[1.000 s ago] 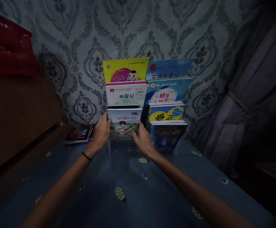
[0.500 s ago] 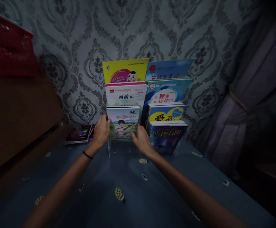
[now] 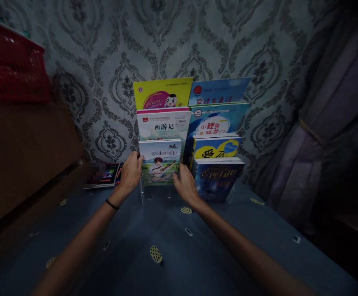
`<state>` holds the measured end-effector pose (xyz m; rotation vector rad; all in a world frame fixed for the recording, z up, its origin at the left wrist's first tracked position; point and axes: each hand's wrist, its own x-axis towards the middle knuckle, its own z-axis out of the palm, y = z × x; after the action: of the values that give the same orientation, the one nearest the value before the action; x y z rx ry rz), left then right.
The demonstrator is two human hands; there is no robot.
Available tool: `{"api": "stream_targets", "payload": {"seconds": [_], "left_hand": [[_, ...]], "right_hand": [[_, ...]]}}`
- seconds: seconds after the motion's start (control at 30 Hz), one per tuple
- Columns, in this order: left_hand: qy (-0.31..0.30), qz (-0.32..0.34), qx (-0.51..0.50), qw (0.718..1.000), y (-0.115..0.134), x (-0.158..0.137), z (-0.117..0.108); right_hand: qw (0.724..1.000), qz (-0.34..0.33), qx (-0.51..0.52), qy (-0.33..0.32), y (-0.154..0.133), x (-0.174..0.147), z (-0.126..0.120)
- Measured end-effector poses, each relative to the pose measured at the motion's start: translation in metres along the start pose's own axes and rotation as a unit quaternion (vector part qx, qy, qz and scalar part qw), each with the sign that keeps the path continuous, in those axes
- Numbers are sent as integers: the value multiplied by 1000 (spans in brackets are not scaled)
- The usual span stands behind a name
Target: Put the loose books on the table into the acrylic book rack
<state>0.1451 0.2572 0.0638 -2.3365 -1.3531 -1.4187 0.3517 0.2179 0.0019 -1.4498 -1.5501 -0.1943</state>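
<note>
One guitar book (image 3: 162,164) – its cover shows a figure with a guitar – stands upright at the front left of a clear stand (image 3: 142,193), held between a person's two hands. The left hand (image 3: 131,170) is closed on its left edge; the right hand (image 3: 185,183) is closed on its right edge, thumb in front. Gripping opposite edges probably keeps the book level and square, and leaves the cover uncovered. Whether the stand already bears its weight I cannot tell.

Behind it, rising in steps, are a white book (image 3: 163,123) and, at the back, a yellow book (image 3: 158,88). The right column, just beside, climbs the same way: a navy book (image 3: 217,179) in front, then a heart book (image 3: 217,148), a teal book (image 3: 234,115) and a blue book (image 3: 225,86). The stepping seems meant to let each title show above the one before it.

The stand sits on a dark blue surface (image 3: 120,255) printed with pineapples, close to a patterned wall (image 3: 109,135), which likely suits covers that face forward. Flat books (image 3: 109,174) lie left of the stand. A red basket (image 3: 14,65) rests on a brown box (image 3: 27,156) at far left; a tied curtain (image 3: 308,152) hangs at right.
</note>
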Motion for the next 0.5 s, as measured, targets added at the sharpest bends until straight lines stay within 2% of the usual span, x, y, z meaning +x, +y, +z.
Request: {"api": "stream_targets", "payload": {"seconds": [0.27, 0.5], "left_hand": [[16, 38, 14, 999, -6, -6, 8], [7, 37, 26, 999, -6, -9, 8]], "right_hand": [[1000, -2, -9, 8, -3, -5, 2], [1000, -4, -29, 5, -4, -6, 2]]}}
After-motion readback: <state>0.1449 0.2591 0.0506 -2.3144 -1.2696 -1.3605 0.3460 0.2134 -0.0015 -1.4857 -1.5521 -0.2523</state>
